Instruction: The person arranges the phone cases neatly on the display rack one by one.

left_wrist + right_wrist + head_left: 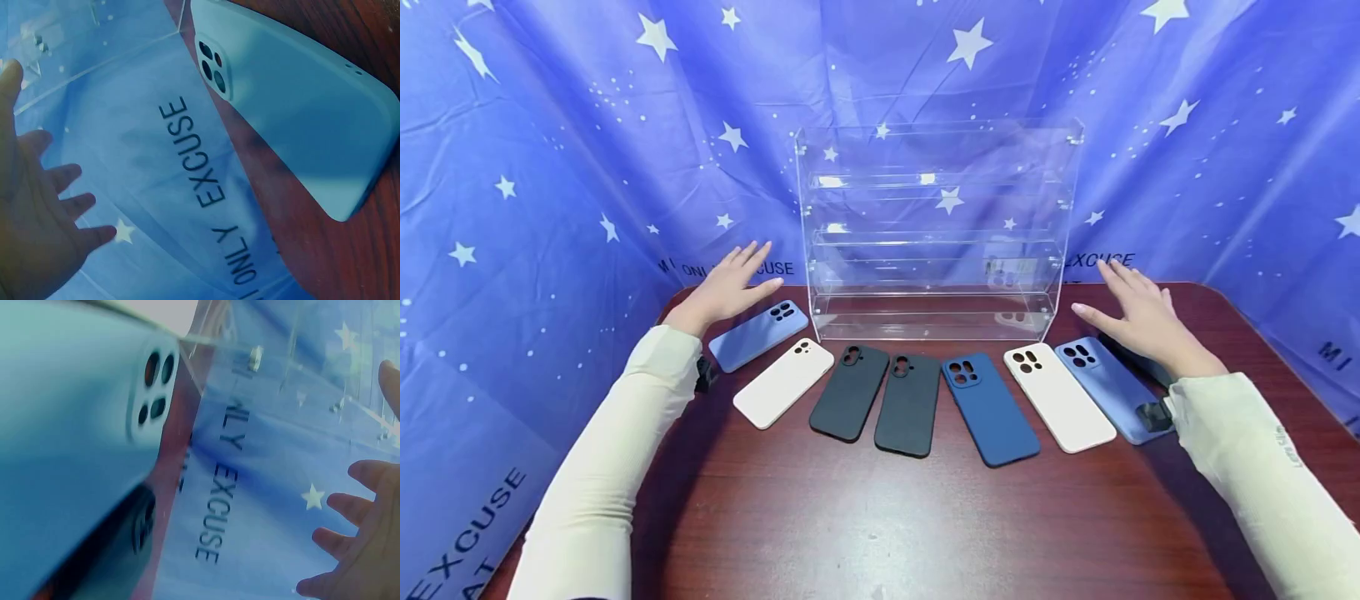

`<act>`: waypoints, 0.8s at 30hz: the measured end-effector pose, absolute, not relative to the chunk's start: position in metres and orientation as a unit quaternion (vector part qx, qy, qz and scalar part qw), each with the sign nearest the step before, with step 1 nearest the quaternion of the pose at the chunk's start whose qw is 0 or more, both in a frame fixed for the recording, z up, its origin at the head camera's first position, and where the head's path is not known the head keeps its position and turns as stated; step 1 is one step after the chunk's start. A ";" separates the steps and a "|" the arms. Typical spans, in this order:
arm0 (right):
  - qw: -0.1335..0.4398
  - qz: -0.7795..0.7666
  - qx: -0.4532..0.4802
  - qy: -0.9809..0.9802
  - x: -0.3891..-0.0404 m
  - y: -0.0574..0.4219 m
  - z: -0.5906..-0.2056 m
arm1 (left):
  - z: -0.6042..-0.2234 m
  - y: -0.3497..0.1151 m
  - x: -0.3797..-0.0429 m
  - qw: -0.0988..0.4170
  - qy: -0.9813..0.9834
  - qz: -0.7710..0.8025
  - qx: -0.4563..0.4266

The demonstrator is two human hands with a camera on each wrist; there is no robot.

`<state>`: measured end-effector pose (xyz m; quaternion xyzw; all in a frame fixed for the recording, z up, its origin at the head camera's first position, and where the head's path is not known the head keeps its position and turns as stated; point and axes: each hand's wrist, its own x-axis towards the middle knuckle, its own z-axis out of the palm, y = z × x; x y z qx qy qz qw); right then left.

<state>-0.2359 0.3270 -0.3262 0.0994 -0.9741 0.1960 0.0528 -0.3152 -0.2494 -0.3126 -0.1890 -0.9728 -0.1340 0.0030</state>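
My left hand (727,282), fingers spread, hovers by a light blue phone case (752,337) at the far left of the row; the left wrist view shows that case (300,119) apart from the hand. On the other side my right hand (1142,315) is held with straight fingers over a second light blue case (1112,387) and a dark case (1138,362) that the hand and sleeve partly hide. Both hands hold nothing. Between them lie a white case (782,383), two black cases (850,392), a dark blue case (992,412) and another white case (1060,400).
Behind the row stands a clear acrylic tiered rack (936,233) on the reddish-brown wooden table (880,525). A blue curtain with white stars (925,67) surrounds the table at the back and sides.
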 end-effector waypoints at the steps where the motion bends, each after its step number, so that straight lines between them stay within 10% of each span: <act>1: 0.056 0.202 0.103 -0.972 -0.238 0.325 -0.327 | -0.314 -0.252 -0.317 0.003 -0.970 -0.149 -0.193; 13: 0.055 0.311 0.083 -0.945 -0.246 0.302 -0.334 | -0.328 -0.264 -0.326 0.026 -0.936 -0.279 -0.214; 24: 0.055 0.366 0.030 -0.928 -0.252 0.290 -0.344 | -0.345 -0.262 -0.327 -0.057 -0.884 -0.434 -0.166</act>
